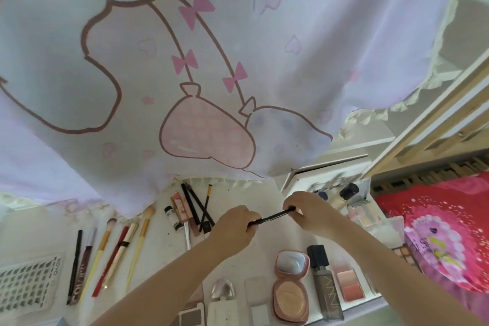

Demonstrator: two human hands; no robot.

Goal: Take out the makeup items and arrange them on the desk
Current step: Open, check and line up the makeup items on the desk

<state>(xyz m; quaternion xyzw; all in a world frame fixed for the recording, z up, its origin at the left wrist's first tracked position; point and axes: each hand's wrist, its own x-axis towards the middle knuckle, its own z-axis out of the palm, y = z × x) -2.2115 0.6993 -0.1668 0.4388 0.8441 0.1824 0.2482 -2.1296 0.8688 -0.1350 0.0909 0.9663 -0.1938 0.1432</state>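
A thin black makeup pencil (pixel 272 217) is held level above the white desk (pixel 267 235), gripped at both ends. My left hand (pixel 234 228) curls round its left end, and my right hand (pixel 308 210) pinches its right end. Beyond the right hand stands a clear organiser box (pixel 370 220) with bottles inside. On the desk lie a row of brushes and pencils (pixel 105 251) at the left, a cluster of dark pencils (pixel 195 209) in the middle, and an open pink compact (pixel 291 283), a grey foundation bottle (pixel 324 278) and a blush palette (pixel 349 284) in front.
A pale printed curtain (pixel 211 74) hangs low over the back of the desk. A sheet of nail stickers (pixel 29 283) lies at the far left. A red and pink bedspread (pixel 444 230) and a wooden bed frame (pixel 423 127) border the desk's right side.
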